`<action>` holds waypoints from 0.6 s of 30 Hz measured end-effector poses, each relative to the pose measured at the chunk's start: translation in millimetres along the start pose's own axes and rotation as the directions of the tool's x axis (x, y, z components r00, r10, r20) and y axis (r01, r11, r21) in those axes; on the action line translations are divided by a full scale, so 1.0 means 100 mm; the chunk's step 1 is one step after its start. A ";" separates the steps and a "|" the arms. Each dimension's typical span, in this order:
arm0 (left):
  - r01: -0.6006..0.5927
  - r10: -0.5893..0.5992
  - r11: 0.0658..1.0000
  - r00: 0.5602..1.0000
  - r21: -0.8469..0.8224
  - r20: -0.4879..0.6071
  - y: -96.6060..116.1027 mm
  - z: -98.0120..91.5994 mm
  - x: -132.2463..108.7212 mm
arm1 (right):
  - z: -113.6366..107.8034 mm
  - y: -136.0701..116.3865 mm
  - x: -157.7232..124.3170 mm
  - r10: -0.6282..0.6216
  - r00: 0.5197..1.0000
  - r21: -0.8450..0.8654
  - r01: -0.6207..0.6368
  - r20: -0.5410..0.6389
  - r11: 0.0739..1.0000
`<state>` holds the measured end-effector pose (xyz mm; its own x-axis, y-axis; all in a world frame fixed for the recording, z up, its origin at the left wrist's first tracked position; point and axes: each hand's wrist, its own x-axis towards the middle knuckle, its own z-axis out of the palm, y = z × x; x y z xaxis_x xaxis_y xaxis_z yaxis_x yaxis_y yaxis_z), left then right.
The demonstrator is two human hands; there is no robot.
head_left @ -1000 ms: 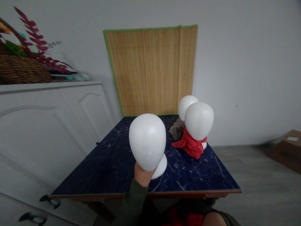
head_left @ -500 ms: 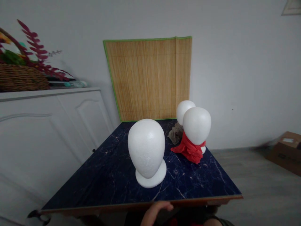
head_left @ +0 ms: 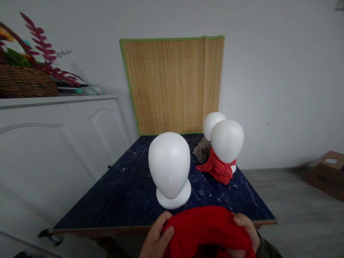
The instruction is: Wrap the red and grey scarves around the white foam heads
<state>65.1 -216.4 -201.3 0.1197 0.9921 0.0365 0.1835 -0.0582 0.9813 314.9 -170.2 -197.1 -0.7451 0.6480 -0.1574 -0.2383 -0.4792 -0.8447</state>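
At the table's front edge, my left hand and my right hand hold up a red cloth, one at each side. Its upper edge is rounded, and a dark opening shows low in it; I cannot tell what kind of garment it is. My left thumb presses on the near face of the cloth, while my right fingers grip its right edge. Just beyond the cloth stands a bare white foam head on a round base, upright and not touched by either hand.
On the right stand two more foam heads, a front one with a red scarf around its neck and a rear one by a grey-brown cloth. A bamboo mat leans on the wall. White cabinets border the dark table left.
Both hands have come up at the front edge with the red cloth stretched between them. Before, one hand showed low there and the cloth was barely visible. The foam heads stay put.
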 end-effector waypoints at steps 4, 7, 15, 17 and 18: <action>0.136 -0.049 0.975 0.902 -0.175 0.428 0.15 -0.23 0.04 | -0.24 -0.19 -0.03 -0.012 0.999 0.443 -0.010 0.046 0.896; 0.228 -0.119 0.967 0.803 -0.117 0.583 0.19 -0.39 0.05 | -0.36 -0.37 -0.06 -0.053 0.997 0.489 0.023 0.048 0.872; 0.118 -0.128 0.985 0.989 -0.122 -0.077 0.14 -0.56 0.02 | -0.32 -0.55 -0.25 0.052 0.956 0.313 0.044 -0.290 0.949; 0.077 -0.163 0.948 0.951 -0.309 -0.262 0.10 -0.57 -0.02 | -0.29 -0.53 -0.26 0.008 0.946 0.253 0.078 -0.323 0.964; 0.057 -0.214 0.898 0.922 -0.435 -0.322 0.07 -0.59 -0.03 | -0.28 -0.51 -0.25 -0.025 0.945 0.217 0.100 -0.325 0.971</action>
<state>8.9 -213.8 -183.0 -0.2433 0.9630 -0.1157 -0.2533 0.0521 0.9660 363.2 -145.5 -163.8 -0.4960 0.8170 -0.2941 -0.4410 -0.5287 -0.7252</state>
